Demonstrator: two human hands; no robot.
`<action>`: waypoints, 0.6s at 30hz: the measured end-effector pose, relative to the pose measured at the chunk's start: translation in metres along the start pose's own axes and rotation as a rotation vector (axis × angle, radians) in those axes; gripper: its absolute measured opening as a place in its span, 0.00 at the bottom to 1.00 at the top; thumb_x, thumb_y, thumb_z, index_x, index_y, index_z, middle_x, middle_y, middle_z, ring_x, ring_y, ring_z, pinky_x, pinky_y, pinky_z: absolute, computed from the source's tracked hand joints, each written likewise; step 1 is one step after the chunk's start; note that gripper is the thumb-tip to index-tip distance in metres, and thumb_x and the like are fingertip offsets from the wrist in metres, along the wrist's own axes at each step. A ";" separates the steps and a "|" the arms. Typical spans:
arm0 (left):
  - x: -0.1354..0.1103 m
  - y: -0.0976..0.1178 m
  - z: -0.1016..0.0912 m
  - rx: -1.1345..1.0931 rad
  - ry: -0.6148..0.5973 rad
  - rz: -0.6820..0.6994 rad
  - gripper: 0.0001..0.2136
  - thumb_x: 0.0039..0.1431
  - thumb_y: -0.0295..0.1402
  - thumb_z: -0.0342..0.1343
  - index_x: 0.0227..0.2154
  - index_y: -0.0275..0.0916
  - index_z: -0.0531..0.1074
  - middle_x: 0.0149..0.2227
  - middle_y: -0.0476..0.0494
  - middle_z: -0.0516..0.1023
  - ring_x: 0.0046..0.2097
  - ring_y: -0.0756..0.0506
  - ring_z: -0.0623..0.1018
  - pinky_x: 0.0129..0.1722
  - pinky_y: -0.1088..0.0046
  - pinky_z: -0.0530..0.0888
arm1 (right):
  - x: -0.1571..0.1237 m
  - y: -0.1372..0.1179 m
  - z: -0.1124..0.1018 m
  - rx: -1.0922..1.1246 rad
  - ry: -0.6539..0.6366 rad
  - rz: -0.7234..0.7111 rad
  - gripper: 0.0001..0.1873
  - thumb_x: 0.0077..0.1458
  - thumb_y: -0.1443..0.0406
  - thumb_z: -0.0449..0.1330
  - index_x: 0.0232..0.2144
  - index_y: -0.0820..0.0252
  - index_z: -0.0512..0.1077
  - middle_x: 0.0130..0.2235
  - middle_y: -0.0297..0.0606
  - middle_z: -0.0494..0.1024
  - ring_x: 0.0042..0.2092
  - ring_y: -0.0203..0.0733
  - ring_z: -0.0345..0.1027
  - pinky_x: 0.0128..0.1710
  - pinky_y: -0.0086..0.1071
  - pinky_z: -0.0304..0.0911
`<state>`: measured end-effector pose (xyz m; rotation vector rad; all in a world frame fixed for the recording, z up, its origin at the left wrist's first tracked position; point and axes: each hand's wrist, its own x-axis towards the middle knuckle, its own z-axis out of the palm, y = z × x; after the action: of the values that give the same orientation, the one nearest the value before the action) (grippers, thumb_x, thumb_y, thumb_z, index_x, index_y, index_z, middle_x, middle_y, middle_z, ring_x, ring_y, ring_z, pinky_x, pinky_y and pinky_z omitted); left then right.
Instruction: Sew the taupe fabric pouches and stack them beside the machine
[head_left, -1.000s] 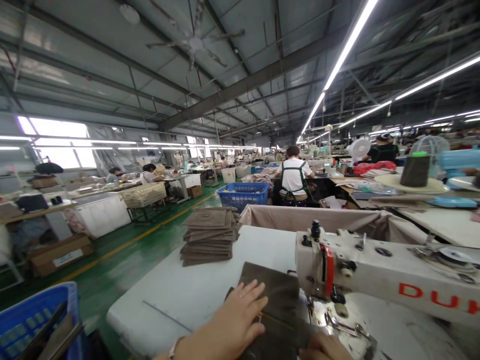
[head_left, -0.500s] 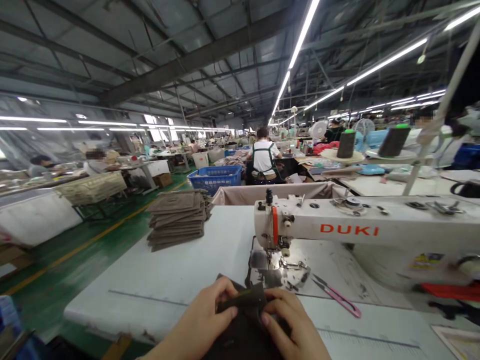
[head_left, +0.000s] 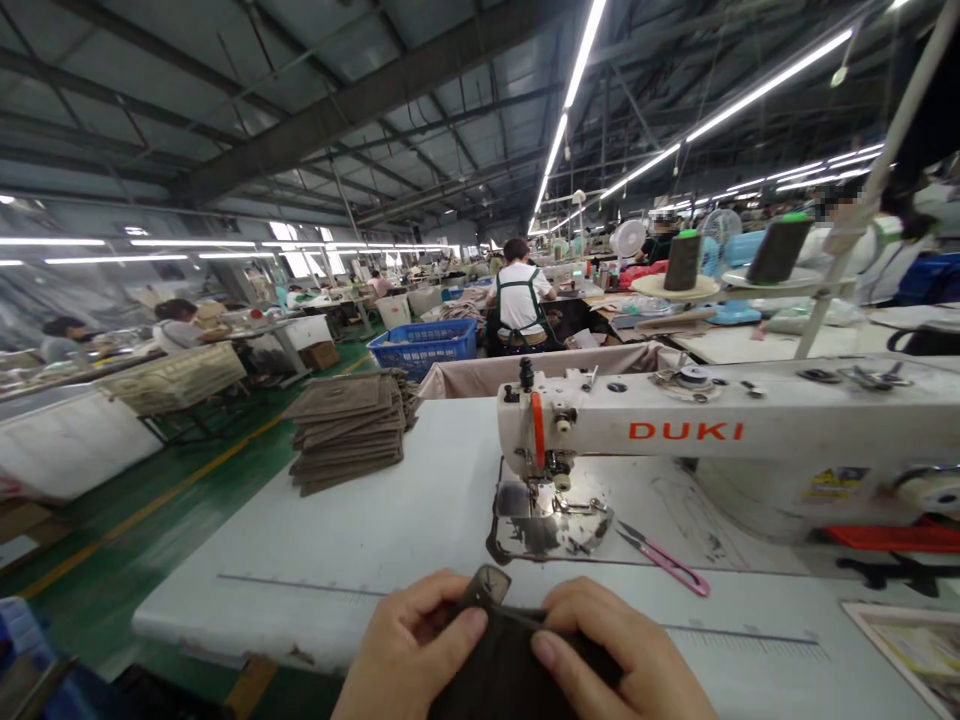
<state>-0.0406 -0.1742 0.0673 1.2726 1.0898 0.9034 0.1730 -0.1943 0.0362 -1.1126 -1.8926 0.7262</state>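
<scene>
Left hand (head_left: 409, 650) and right hand (head_left: 622, 655), both closed in a pinch on the dark fabric piece (head_left: 502, 665) at the near bench (head_left: 360, 540) edge. It lies short of the sewing machine (head_left: 675, 430), so stitching is apparently not under way; a stack of like pieces (head_left: 349, 430) lies beyond.

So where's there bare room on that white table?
Bare: the stretch between the fabric stack and sewing machine, down to the left hand. Crowded: the needle plate, pink scissors, and the dark cloth that it and the right hand pinch.

Dark brown fabric piece (head_left: 501, 650) — bunched, 1 corner raised — at the table's near edge.
</scene>
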 end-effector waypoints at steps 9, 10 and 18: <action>-0.005 -0.011 0.013 -0.407 0.051 -0.095 0.15 0.42 0.37 0.74 0.32 0.37 0.80 0.31 0.44 0.79 0.34 0.44 0.78 0.39 0.70 0.73 | -0.005 -0.005 -0.002 0.096 0.117 0.034 0.08 0.60 0.64 0.55 0.29 0.54 0.69 0.36 0.34 0.76 0.38 0.39 0.71 0.39 0.30 0.66; -0.005 -0.012 0.014 -0.421 0.054 -0.104 0.15 0.42 0.37 0.74 0.32 0.37 0.80 0.31 0.44 0.80 0.34 0.45 0.78 0.39 0.70 0.73 | -0.005 -0.006 -0.001 0.105 0.139 0.051 0.08 0.60 0.64 0.56 0.28 0.54 0.69 0.35 0.34 0.76 0.37 0.38 0.71 0.39 0.30 0.66; -0.003 -0.021 0.013 -0.417 0.066 -0.106 0.14 0.43 0.37 0.73 0.31 0.36 0.79 0.30 0.44 0.79 0.32 0.46 0.78 0.36 0.72 0.73 | -0.007 -0.005 0.001 0.119 0.154 0.184 0.04 0.54 0.65 0.58 0.27 0.54 0.66 0.34 0.33 0.77 0.34 0.38 0.71 0.36 0.30 0.67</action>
<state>-0.0305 -0.1829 0.0467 0.8393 0.9475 1.0338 0.1727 -0.2031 0.0370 -1.2414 -1.6129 0.8198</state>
